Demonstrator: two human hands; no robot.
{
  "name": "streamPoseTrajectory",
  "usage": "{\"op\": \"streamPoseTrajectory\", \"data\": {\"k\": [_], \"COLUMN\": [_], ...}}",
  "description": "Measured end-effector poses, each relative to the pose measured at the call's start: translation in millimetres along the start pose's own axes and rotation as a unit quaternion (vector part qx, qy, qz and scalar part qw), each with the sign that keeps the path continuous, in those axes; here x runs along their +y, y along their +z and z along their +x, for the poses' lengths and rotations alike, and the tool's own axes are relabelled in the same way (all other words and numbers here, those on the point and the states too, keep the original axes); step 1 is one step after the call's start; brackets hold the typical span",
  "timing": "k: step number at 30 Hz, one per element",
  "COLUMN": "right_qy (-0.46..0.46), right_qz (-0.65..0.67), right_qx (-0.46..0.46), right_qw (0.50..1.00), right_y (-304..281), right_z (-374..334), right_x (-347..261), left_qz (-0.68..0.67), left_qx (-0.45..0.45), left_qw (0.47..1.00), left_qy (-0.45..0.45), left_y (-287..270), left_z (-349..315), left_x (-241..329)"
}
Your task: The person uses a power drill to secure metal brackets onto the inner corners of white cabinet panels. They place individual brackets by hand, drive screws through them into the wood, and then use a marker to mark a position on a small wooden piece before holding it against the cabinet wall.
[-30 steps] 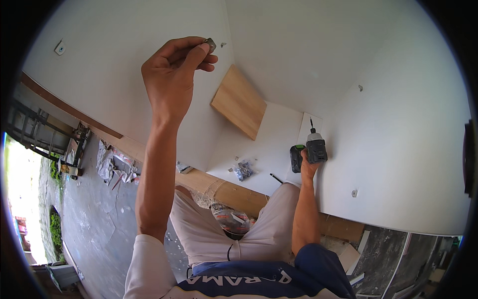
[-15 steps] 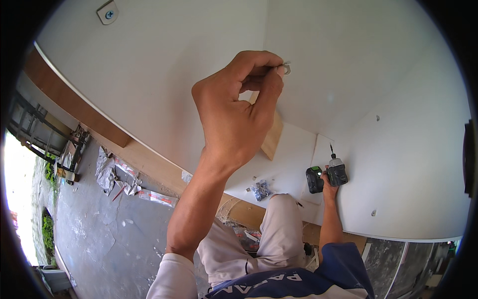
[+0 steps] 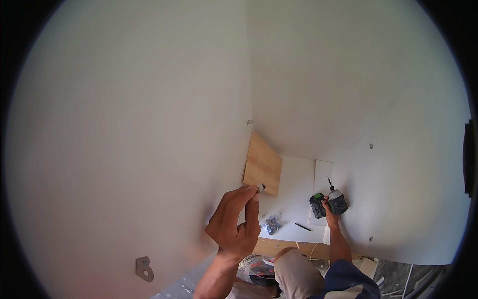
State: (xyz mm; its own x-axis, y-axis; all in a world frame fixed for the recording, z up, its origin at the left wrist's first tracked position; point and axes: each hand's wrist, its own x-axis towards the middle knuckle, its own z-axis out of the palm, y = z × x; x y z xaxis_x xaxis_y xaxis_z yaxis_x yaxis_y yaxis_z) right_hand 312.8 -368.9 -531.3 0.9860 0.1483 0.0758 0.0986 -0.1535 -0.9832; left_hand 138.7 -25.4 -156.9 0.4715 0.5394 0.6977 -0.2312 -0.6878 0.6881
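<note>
Between thumb and fingertips of my left hand (image 3: 233, 224) is a small metal bracket (image 3: 261, 188), partly hidden by the fingers. It is held up in front of a light wooden board (image 3: 265, 162) that leans in the cabinet's inner corner. My right hand (image 3: 331, 215) grips a cordless impact driver (image 3: 337, 201) with a black battery; its bit points up and away from me. A similar metal bracket (image 3: 145, 269) is fixed on the white left panel (image 3: 119, 149). Another small bracket (image 3: 250, 121) sits at the inner corner, above the board.
On the white cabinet floor lie a clear bag of small hardware (image 3: 272, 225) and a black pen (image 3: 302, 227). Two small brackets, an upper one (image 3: 371, 146) and a lower one (image 3: 371, 239), are on the right panel. Cables and scraps litter the ground near my legs.
My view has shifted farther into the cabinet. My left hand, still pinching the bracket, now appears lower in view. The corner bracket and pen now show; the impact driver stays in my right hand.
</note>
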Motion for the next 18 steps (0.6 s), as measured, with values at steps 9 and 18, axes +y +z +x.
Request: {"op": "streamPoseTrajectory", "data": {"k": [9,18], "right_qy": [0.078,0.026], "right_qz": [0.014,0.102], "right_qx": [0.007,0.039], "right_qw": [0.997,0.994], "right_y": [6,18], "right_z": [-4,-9], "right_x": [4,14], "left_qz": [0.011,-0.058], "left_qx": [0.014,0.048], "left_qw": [1.000,0.997], "left_qy": [0.023,0.011], "left_y": [23,35], "left_z": [43,80], "left_x": [-9,14]}}
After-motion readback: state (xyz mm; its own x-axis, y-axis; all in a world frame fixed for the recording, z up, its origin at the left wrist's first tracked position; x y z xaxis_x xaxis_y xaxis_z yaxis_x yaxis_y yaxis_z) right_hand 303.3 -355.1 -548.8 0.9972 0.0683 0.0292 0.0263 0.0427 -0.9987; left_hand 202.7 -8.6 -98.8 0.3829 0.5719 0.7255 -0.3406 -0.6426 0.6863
